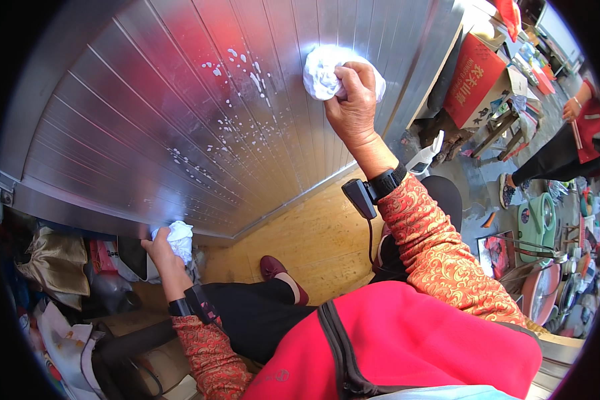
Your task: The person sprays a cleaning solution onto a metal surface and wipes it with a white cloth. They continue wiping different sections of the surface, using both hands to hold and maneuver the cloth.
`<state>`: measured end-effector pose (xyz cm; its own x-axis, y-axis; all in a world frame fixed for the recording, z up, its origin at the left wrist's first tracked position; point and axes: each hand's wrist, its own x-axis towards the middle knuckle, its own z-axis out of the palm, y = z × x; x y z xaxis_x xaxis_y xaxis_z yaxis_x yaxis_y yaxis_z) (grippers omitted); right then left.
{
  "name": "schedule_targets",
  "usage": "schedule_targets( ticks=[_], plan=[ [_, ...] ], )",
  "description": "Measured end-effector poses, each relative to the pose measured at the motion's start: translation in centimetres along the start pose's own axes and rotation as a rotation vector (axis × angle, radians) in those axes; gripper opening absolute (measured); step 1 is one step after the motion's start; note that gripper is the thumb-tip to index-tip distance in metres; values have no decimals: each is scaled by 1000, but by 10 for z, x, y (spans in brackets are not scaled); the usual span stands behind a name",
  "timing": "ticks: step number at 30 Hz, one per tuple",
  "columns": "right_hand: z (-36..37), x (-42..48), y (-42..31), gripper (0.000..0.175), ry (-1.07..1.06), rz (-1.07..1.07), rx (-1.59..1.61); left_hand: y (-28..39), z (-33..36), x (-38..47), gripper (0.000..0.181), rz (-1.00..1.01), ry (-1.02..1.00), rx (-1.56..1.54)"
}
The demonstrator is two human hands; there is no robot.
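A ribbed metal door panel (pixel 180 115) stands before me, spotted with white foam near its middle. My right hand (pixel 352 100) grips a bunched white cloth (pixel 322 72), which touches the panel's right part. Lower left, my left hand (pixel 164 255) holds another crumpled white cloth (pixel 180 239) beside the panel's bottom edge. A white spray bottle (pixel 425 156) stands on the floor to the right of my right wrist.
Cloths and bags (pixel 60 265) are piled at the left. A red cardboard box (pixel 475 80) stands at the upper right, near a wooden stool (pixel 500 131). At the far right is another person (pixel 550 155), near a green plastic item (pixel 536 225) and a pink basin (pixel 540 292).
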<state>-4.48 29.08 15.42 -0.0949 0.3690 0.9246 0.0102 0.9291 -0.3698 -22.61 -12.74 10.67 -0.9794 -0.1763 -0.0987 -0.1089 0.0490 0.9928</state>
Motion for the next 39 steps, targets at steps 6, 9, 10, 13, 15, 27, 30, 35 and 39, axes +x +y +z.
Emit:
schedule_targets(
  ticks=[6,9,10,13,15,27,30,35,39],
  plan=[
    [2,-98,29,32,-110,173,18,-2,0,4,78,55,-23,22],
    [-5,-128,37,28,-232,282,4,-2,1,4,78,72,-40,18],
    [-7,-133,38,27,-284,350,-1,-2,2,3,78,68,-38,20],
    [-16,-123,29,20,-317,538,31,0,2,0,75,70,-26,25],
    [-24,-91,18,20,-225,612,55,3,3,-1,74,62,-18,32],
    [-8,20,32,24,124,127,-62,-2,-3,2,75,100,-118,-28],
    [-6,-62,57,23,46,293,-76,-11,-3,11,73,114,-71,-5],
    [-19,-155,72,24,-301,679,-173,-7,3,10,76,82,-17,39],
    [-23,-115,37,24,-406,630,-58,-1,5,0,77,47,-17,-18]
  ],
)
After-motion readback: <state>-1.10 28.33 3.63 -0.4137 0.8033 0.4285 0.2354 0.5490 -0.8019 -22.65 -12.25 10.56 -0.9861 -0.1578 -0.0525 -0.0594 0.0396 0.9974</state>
